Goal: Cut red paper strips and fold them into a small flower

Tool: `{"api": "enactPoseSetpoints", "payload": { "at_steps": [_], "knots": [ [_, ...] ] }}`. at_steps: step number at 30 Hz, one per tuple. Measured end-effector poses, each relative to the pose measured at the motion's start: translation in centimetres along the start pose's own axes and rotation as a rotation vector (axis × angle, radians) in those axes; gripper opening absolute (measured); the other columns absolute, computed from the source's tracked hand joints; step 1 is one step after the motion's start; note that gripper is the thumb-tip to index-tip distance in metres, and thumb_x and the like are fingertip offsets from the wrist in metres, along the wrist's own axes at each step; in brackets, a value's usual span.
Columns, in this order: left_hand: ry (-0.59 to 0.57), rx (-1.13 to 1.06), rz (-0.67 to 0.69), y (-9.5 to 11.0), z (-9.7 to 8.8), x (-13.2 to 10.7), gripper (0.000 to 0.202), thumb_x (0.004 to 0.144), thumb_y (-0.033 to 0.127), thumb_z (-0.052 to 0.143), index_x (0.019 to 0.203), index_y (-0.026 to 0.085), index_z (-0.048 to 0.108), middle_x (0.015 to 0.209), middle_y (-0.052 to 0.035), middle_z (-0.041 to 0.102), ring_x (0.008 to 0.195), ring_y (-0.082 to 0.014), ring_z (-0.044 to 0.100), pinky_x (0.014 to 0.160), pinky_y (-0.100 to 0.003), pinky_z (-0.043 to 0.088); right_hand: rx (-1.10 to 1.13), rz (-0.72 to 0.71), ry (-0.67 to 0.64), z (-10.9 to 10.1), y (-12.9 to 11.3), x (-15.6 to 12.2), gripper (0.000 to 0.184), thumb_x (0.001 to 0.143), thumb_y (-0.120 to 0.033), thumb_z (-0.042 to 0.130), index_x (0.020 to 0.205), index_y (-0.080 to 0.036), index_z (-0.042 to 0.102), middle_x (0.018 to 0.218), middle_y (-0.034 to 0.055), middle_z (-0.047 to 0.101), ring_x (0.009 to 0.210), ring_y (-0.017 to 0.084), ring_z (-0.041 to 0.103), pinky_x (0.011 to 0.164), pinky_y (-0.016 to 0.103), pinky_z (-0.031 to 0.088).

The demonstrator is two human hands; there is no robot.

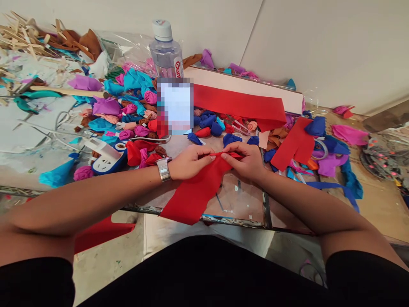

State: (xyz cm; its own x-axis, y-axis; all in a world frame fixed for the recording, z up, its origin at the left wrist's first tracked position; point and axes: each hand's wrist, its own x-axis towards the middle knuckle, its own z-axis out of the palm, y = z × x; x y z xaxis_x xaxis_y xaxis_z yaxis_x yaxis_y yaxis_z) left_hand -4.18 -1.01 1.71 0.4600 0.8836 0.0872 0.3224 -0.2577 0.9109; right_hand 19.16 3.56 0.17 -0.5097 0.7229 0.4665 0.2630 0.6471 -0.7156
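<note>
My left hand (pixel 188 163), with a metal watch (pixel 164 169) on its wrist, pinches the top edge of a red fabric strip (pixel 194 194) between thumb and fingers. Close beside it, my right hand (pixel 247 161) pinches the same edge. The cloth is gathered between the two thumbs, and its loose end hangs down to the left over the table's front edge. Small blue cloth pieces (pixel 231 140) lie just beyond my fingertips. Whether the material is crepe paper or cloth is hard to tell.
A water bottle (pixel 166 51) stands at the back behind a blurred, lit screen (pixel 177 106). Another red strip (pixel 239 100) lies behind my hands. Left are a power strip (pixel 108 162), green-handled scissors (pixel 27 100) and wooden sticks (pixel 22 38). Rolled colourful flowers (pixel 150 97) crowd the table.
</note>
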Motion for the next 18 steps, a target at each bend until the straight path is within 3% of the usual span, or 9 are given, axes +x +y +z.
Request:
{"api": "enactPoseSetpoints", "payload": {
  "at_steps": [5,12,18],
  "knots": [
    [-0.009,0.016,-0.001,0.02,0.07,-0.08,0.037,0.099,0.048,0.055,0.086,0.014,0.065,0.077,0.0003,0.057,0.072,-0.0132,0.047,0.070,-0.027,0.039,-0.006,-0.027,-0.013,-0.05,-0.11,0.04,0.015,0.093,-0.036,0.076,0.094,-0.021,0.077,0.085,0.0025,0.079,0.072,0.016,0.071,0.067,0.027,0.056],
    [0.045,-0.017,-0.019,-0.19,-0.01,0.06,0.045,0.103,0.048,0.044,0.069,0.018,0.044,0.068,0.0026,0.039,0.067,-0.0120,0.036,0.064,-0.028,0.031,0.019,-0.050,-0.033,-0.12,-0.34,0.23,0.015,0.093,-0.036,0.076,0.097,-0.021,0.077,0.090,0.0035,0.081,0.078,0.017,0.075,0.073,0.028,0.060],
    [0.035,-0.021,-0.026,0.00,-0.17,0.01,0.044,0.101,0.048,0.047,0.073,0.016,0.053,0.070,0.0017,0.046,0.069,-0.0124,0.040,0.066,-0.027,0.034,0.005,-0.072,-0.030,-0.04,-0.19,0.15,0.015,0.093,-0.035,0.076,0.096,-0.021,0.077,0.087,0.0032,0.081,0.073,0.016,0.074,0.068,0.027,0.058]
  ]
}}
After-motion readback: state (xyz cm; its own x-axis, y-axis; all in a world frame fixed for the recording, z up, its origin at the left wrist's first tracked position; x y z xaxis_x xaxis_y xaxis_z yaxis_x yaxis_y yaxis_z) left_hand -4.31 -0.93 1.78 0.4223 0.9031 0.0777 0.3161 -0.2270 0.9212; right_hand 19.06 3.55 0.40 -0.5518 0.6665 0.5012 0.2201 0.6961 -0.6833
